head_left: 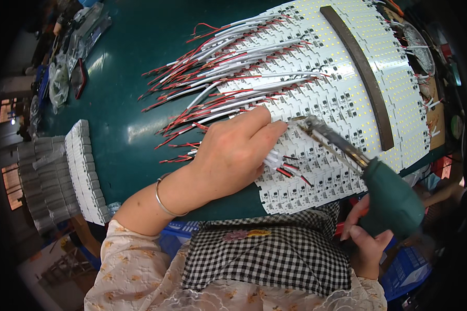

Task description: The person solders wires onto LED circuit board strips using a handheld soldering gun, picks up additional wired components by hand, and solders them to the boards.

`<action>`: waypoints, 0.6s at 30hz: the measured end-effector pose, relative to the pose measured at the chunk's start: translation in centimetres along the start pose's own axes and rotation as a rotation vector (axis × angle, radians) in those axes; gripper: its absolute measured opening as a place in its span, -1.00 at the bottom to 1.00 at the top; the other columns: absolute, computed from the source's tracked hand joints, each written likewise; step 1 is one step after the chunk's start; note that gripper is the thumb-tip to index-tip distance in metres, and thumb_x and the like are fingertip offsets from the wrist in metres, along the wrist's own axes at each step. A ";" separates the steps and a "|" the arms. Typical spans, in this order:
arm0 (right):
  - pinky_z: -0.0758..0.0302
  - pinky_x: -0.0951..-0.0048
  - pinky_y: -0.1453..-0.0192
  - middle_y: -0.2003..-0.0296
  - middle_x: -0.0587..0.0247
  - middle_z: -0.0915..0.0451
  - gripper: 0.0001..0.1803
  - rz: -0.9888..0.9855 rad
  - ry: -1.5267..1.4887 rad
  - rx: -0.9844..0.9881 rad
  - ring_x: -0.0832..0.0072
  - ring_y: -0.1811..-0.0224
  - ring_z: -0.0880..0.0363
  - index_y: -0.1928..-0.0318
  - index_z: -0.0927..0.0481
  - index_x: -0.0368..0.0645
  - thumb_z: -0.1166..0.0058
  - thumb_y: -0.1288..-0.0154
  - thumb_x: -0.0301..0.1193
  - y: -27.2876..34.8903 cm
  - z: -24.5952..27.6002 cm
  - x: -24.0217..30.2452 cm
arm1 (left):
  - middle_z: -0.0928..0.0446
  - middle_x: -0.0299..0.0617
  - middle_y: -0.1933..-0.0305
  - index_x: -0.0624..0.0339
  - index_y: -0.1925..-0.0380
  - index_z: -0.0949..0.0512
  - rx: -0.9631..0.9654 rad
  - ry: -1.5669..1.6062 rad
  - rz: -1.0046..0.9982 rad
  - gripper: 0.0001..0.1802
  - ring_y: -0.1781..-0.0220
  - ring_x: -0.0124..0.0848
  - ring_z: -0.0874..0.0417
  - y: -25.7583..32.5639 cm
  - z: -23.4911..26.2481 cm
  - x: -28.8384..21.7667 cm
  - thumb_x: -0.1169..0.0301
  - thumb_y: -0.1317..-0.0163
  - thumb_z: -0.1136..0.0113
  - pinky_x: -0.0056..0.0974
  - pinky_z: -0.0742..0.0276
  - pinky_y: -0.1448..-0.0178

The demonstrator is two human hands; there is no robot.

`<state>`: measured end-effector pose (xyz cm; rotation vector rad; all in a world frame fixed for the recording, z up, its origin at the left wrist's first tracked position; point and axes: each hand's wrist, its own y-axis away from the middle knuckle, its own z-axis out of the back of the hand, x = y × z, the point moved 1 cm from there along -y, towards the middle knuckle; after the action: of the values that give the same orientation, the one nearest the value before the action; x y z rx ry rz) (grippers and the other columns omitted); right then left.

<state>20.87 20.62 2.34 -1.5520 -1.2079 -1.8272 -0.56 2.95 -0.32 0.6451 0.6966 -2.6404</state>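
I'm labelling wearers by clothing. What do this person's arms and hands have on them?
Both hands are bare, without gloves. The left hand has a thin silver bangle at the wrist. Both arms wear a pale cream floral sleeve with a lacy edge. A black-and-white checked apron lies between them.

Dark curved bar (359, 70) lies across the white boards, up and right of the grip, well apart from it. Stacks of white strips (87, 168) sit on the green table (119, 67), far left of the grip; grey stacks (42, 179) just beyond them at the table edge. Clear plastic bags (62, 78) piled far up-left. Blue crate (407, 267) low right, below the grip. Black-and-white checked cloth (267, 254) directly below it.
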 end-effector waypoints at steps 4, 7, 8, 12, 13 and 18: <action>-0.34 0.57 0.76 0.66 0.16 -0.37 -0.31 0.054 -0.146 -0.020 0.51 0.81 -0.32 -0.02 -0.25 -0.57 -0.27 0.08 -0.43 -0.6 0.1 0.2 | -0.38 -0.13 0.42 0.33 0.28 -0.50 0.013 -0.004 0.013 -0.55 0.44 -0.21 -0.52 0.1 -0.1 -0.1 0.66 0.35 -0.18 -0.21 -0.46 0.46; -0.35 0.57 0.76 0.67 0.16 -0.38 -0.30 0.060 -0.188 0.025 0.51 0.79 -0.34 -0.03 -0.24 -0.57 -0.27 0.07 -0.43 -0.5 0.4 0.1 | -0.39 -0.14 0.43 0.32 0.28 -0.51 -0.004 -0.014 0.006 -0.56 0.47 -0.23 -0.52 0.2 -0.2 0.1 0.64 0.34 -0.19 -0.22 -0.46 0.47; -0.35 0.57 0.75 0.67 0.15 -0.38 -0.30 0.054 -0.185 0.034 0.50 0.79 -0.34 -0.04 -0.24 -0.57 -0.27 0.07 -0.44 -0.4 0.5 0.0 | -0.39 -0.15 0.44 0.32 0.28 -0.51 -0.006 -0.032 -0.005 -0.57 0.48 -0.24 -0.52 0.2 -0.2 0.1 0.64 0.33 -0.19 -0.23 -0.45 0.48; -0.35 0.58 0.73 0.68 0.14 -0.39 -0.28 0.043 -0.178 0.035 0.50 0.77 -0.35 -0.06 -0.23 -0.58 -0.29 0.06 -0.44 0.1 0.8 -0.2 | -0.41 -0.18 0.47 0.29 0.29 -0.53 -0.057 -0.087 -0.038 -0.62 0.52 -0.28 -0.52 0.2 -0.6 0.4 0.61 0.27 -0.17 -0.26 -0.44 0.52; -0.35 0.58 0.73 0.68 0.14 -0.39 -0.28 0.041 -0.180 0.033 0.50 0.77 -0.35 -0.06 -0.23 -0.58 -0.29 0.06 -0.44 0.2 0.9 -0.2 | -0.41 -0.18 0.47 0.29 0.29 -0.53 -0.053 -0.086 -0.038 -0.62 0.52 -0.28 -0.52 0.2 -0.7 0.6 0.61 0.27 -0.17 -0.26 -0.44 0.52; -0.36 0.58 0.72 0.67 0.13 -0.41 -0.28 -0.022 -0.153 0.030 0.50 0.77 -0.36 -0.05 -0.25 -0.58 -0.30 0.06 -0.42 1.1 1.3 0.0 | -0.51 -0.19 0.51 0.24 0.28 -0.61 -0.071 -0.026 -0.149 -0.58 0.53 -0.31 -0.55 0.2 -0.8 1.3 0.61 0.32 -0.21 -0.31 -0.43 0.51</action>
<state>22.46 21.19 2.70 -1.6936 -1.3195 -1.7220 -1.29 3.01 -1.68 0.5574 0.8568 -2.7396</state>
